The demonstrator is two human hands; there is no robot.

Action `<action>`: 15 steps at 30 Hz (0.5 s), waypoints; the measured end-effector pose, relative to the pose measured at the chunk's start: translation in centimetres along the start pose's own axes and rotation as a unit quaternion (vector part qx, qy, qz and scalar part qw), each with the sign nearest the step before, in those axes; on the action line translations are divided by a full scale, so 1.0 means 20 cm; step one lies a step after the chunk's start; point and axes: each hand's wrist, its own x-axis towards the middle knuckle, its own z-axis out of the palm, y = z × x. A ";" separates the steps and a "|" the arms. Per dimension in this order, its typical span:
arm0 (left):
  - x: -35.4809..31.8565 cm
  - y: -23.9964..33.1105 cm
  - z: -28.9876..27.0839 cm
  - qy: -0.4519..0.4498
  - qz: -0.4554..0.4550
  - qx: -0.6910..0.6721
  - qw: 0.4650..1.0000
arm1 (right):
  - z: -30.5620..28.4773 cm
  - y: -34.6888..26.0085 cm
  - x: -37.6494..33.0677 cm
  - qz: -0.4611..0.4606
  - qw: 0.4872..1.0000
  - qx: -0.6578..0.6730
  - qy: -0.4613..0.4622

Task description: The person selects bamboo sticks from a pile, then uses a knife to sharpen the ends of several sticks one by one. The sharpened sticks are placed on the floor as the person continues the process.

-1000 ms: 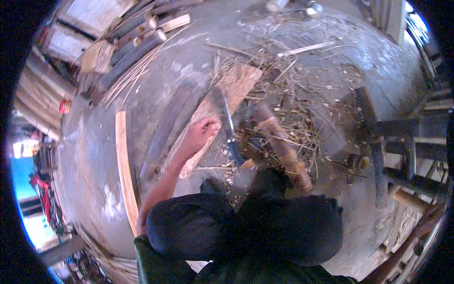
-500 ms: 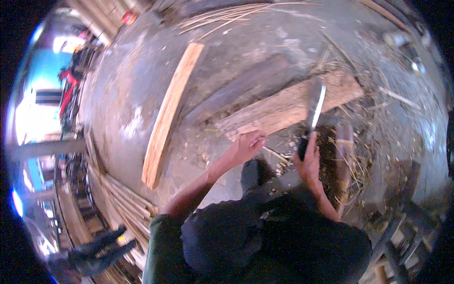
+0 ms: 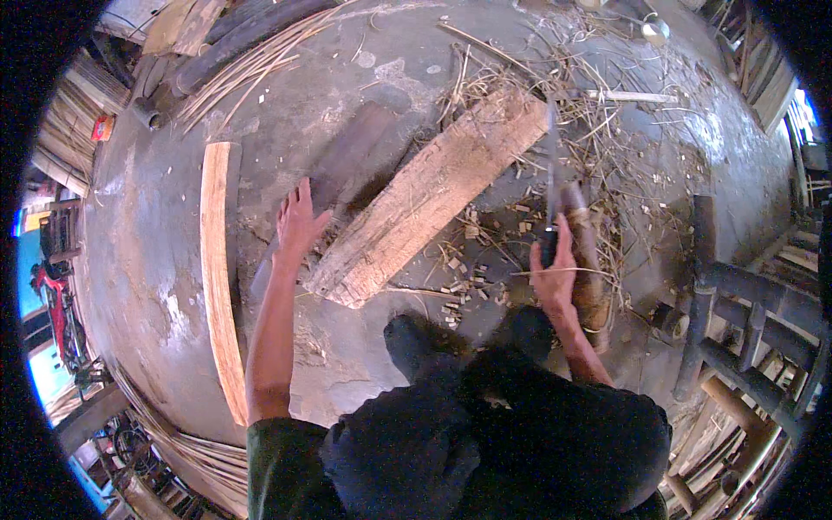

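Note:
My left hand [image 3: 299, 220] has its fingers spread and holds nothing. It is over a dark plank [image 3: 357, 149], just left of the near end of a thick, rough wooden board [image 3: 433, 195]; whether it touches the plank I cannot tell. My right hand [image 3: 556, 276] is closed round the black handle of a large knife [image 3: 551, 173]. The blade points away from me, seen nearly edge-on, past the board's far right corner. A thin cane strip [image 3: 582, 269] lies across the right hand in the view. Small cut pieces [image 3: 455, 303] are scattered between my feet and the board.
A long pale plank [image 3: 222, 277] lies to the left. On the right are a brown bamboo pole [image 3: 588, 269], tangled strips [image 3: 598, 130] and a dark bamboo frame [image 3: 745, 316]. Long thin sticks [image 3: 251, 65] lie at the far left.
My left hand has left the board's near end and moved left, its fingers now spread. The knife, still in my right hand, has turned edge-on. The whole view has swung round.

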 end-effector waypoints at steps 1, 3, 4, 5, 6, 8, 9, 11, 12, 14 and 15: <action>0.02 -0.04 0.02 0.006 0.023 -0.008 1.000 | -0.04 0.01 0.01 -0.009 0.999 -0.029 0.016; 0.05 -0.14 0.05 0.017 0.069 -0.025 0.997 | -0.11 0.05 0.04 -0.002 0.998 -0.047 0.033; 0.05 -0.18 0.05 0.011 0.065 -0.024 0.998 | -0.14 0.09 0.05 -0.027 0.998 -0.042 0.045; 0.06 -0.19 0.03 0.008 0.064 -0.024 0.998 | -0.17 0.07 0.07 -0.009 0.997 -0.056 0.057; 0.05 -0.21 -0.02 0.009 0.057 -0.021 0.998 | -0.19 0.08 0.08 0.007 0.997 -0.061 0.056; 0.08 -0.23 -0.18 0.039 0.076 -0.094 0.992 | -0.23 0.09 0.09 0.016 0.996 -0.064 0.064; 0.11 -0.22 -0.31 0.057 0.083 -0.125 0.987 | -0.24 0.10 0.07 0.011 0.996 -0.055 0.074; 0.17 -0.11 -0.65 -0.021 0.055 -0.278 0.959 | -0.22 0.11 0.02 -0.011 0.995 -0.009 0.098; 0.19 -0.10 -0.74 -0.036 0.075 -0.438 0.895 | -0.21 0.07 -0.02 0.026 0.995 0.062 0.069; 0.15 -0.02 -0.91 -0.063 0.119 -0.692 0.709 | -0.13 0.00 -0.03 0.013 0.991 0.131 0.025; 0.11 0.04 -0.96 -0.082 0.136 -0.791 0.591 | -0.09 -0.03 -0.04 -0.038 0.992 0.122 0.012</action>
